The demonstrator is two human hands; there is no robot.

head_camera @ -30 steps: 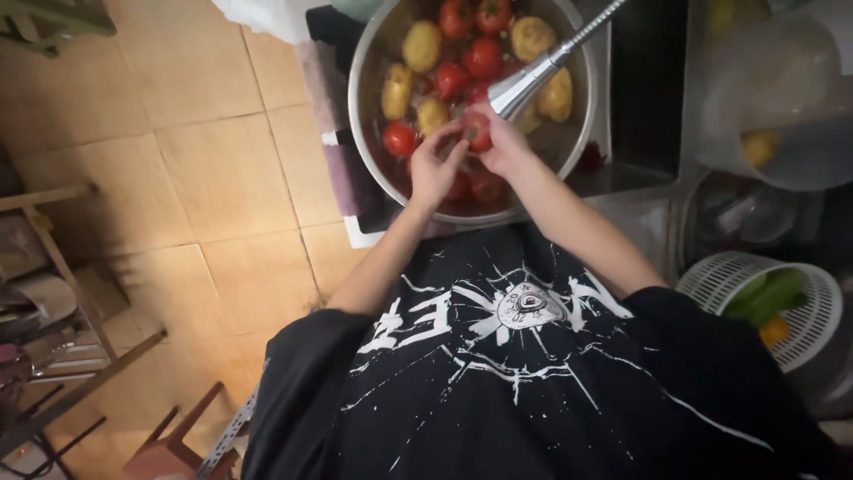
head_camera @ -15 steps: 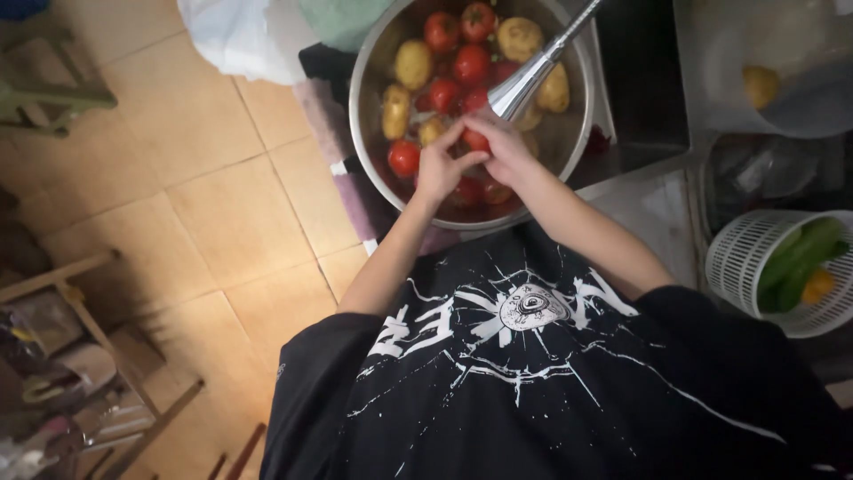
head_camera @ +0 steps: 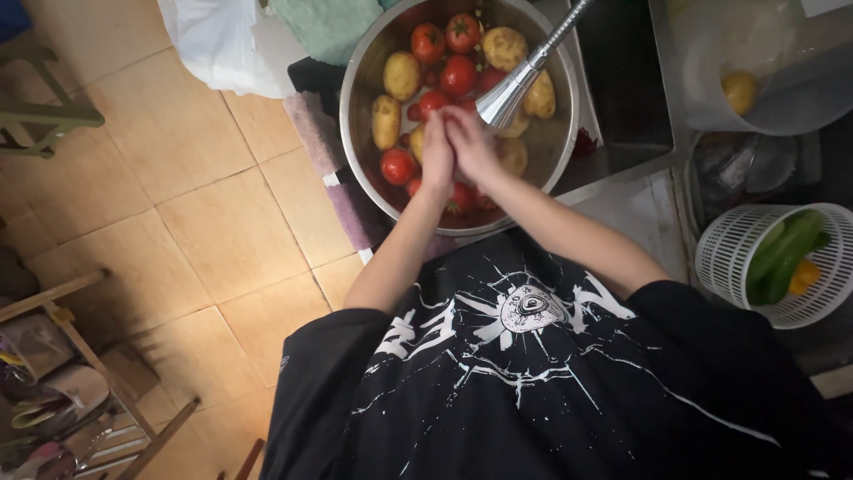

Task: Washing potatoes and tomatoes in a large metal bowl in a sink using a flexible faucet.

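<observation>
Kitchen corner, tiled floor point(head_camera: 178, 204) in tan squares, seen from above.

Item: large steel bowl point(head_camera: 355, 98), round, set at the counter edge, filled with red tomatoes point(head_camera: 458, 75) and yellow-brown potatoes point(head_camera: 402, 75).

Hands: left hand point(head_camera: 437, 151) and right hand point(head_camera: 473, 147) pressed together over the bowl's middle, palms facing, fingers pointing away from the body toward the far rim. Whether anything sits between the palms cannot be told.

Faucet: metal spray head point(head_camera: 505, 96) just beside the right hand, wide end down and toward the hands; its long axis runs up and right along the hose.

Progress, judged: washing looks under way; most of the produce lies in the bowl, none seen set aside from it.

Surroundings: white slotted basket point(head_camera: 720, 258) at right holding green vegetables point(head_camera: 782, 253); a translucent container point(head_camera: 800, 98) with one potato at upper right; green cloth point(head_camera: 329, 27) and white bag point(head_camera: 213, 44) beyond the bowl; wooden chair frame point(head_camera: 53, 302) at lower left.
</observation>
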